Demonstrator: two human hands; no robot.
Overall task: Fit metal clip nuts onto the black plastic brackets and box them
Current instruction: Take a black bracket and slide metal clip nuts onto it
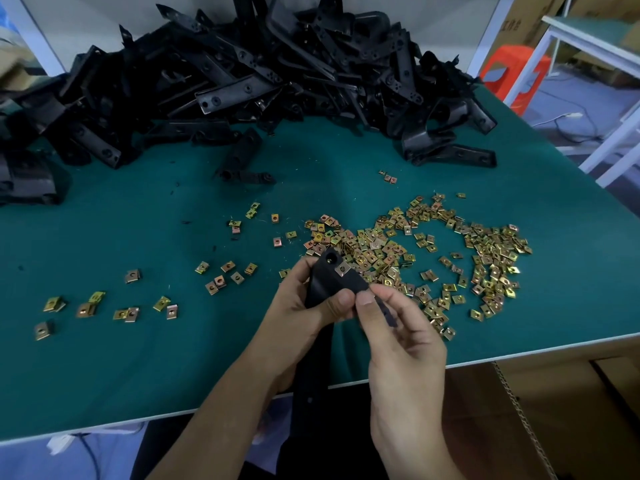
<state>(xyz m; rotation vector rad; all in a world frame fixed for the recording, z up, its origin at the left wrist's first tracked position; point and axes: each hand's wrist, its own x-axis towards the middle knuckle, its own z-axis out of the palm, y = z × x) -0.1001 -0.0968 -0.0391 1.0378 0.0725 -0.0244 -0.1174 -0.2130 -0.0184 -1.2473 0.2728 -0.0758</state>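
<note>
Both hands, left (304, 306) and right (398, 327), pinch one black bracket (329, 278) bearing a clip nut (342, 269).

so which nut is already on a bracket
The nut on the bracket that the left hand and right hand hold; the rest lie loose.

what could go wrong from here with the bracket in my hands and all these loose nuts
1. The clip nut on the bracket, held by the left hand and right hand, may not sit squarely over its hole; if skewed, it could slip off when boxed.
2. Some loose clip nuts lie close to the front edge of the table beside the right hand; a sweep of the wrist could knock them off.
</note>
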